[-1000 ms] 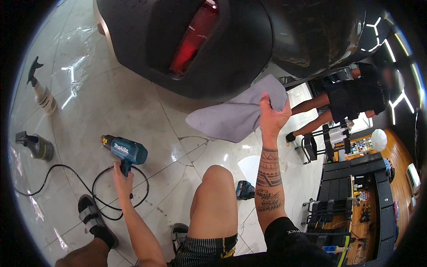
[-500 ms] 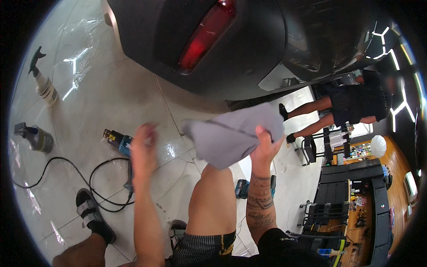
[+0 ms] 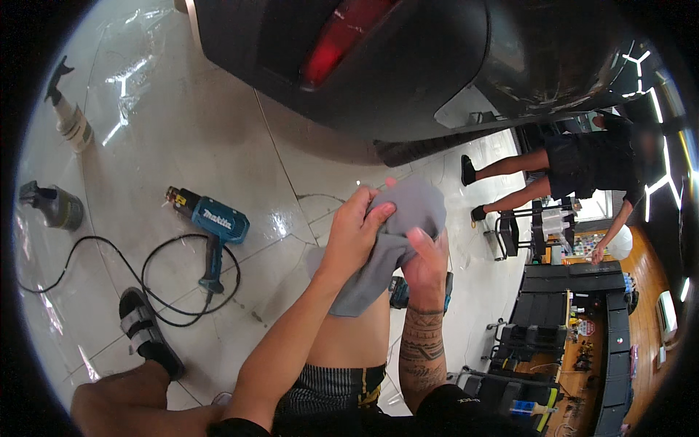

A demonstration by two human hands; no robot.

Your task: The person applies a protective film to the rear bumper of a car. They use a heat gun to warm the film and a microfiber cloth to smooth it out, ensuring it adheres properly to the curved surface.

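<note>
A grey cloth [image 3: 389,251] hangs bunched between my two hands, above my bent knee. My left hand [image 3: 358,227] pinches its upper left part, thumb on top. On the right side, my right hand [image 3: 424,266] grips the cloth with its thumb raised; most of its fingers are hidden behind the fabric. Beyond the cloth is the dark rear bumper [image 3: 408,80] of a car, with a red reflector light [image 3: 336,47] set into it. My hands are apart from the car.
A teal heat gun [image 3: 218,221] lies on the tiled floor, its black cord [image 3: 149,280] looped beside it. Two spray bottles [image 3: 73,127] stand at the far left. A teal power tool [image 3: 399,291] sits behind my right wrist. Another person [image 3: 582,164] stands by a cart at the right.
My left hand has moved right from above the heat gun and taken hold of the cloth. The cloth is now more bunched. The other person's arm has reached out.
</note>
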